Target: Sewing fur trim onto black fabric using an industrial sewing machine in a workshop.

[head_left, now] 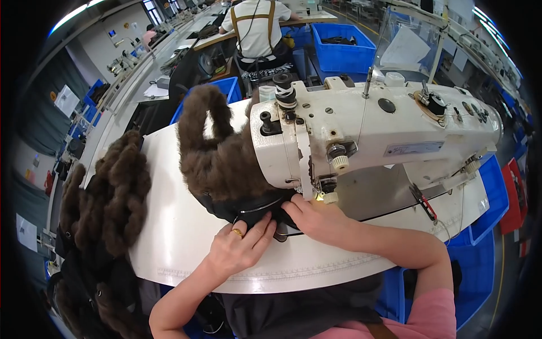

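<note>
A brown furry bag [223, 166] with a looped fur handle lies at the sewing end of a white sewing machine [350, 130]. Its black lining [226, 210] faces me, with a silver zipper [259, 208] running across it. My left hand [237, 246], a gold ring on one finger, grips the lining's near edge just below the zipper. Close to the needle area, my right hand [319, 220] is closed on the black fabric at the bag's right end. Its fingertips are partly hidden beside the machine head, and the needle itself is hidden.
More brown furry pieces with black fabric [116, 192] hang at the table's left edge. Red-handled snips [423, 203] lie right of the machine arm. Blue bins [344, 48] stand behind and at right. Another person [254, 28] sits with their back to me.
</note>
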Demonstrator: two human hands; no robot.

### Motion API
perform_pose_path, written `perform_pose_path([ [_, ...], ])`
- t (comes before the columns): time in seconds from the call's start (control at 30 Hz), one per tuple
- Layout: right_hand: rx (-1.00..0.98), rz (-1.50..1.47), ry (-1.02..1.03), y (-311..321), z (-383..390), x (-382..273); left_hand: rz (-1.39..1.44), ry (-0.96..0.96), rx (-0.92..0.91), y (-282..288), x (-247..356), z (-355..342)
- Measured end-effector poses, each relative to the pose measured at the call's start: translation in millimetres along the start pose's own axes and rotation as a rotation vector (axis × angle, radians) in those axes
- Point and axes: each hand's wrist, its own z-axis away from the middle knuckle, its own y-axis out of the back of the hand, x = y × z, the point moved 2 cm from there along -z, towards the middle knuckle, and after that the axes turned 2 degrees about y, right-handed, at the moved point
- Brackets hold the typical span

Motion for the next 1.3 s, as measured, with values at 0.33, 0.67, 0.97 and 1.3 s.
perform_pose_path([
  [0.33,-0.211,0.209,0.196,-6,-2,7,0.025,0.004,0.017,-2,3,-1],
  [0.67,-0.176,-0.685,-0.427,-6,-5,5,-0.028,-0.032,-0.075,8,10,-3],
  [0.97,-0.057,-1.23,-0.47,0,2,20,0.008,-0.095,-0.268,6,24,-55],
  [1.3,-0.205,-1.084,-0.402,-6,36,44,0.046,-0.164,-0.272,3,-6,-22],
])
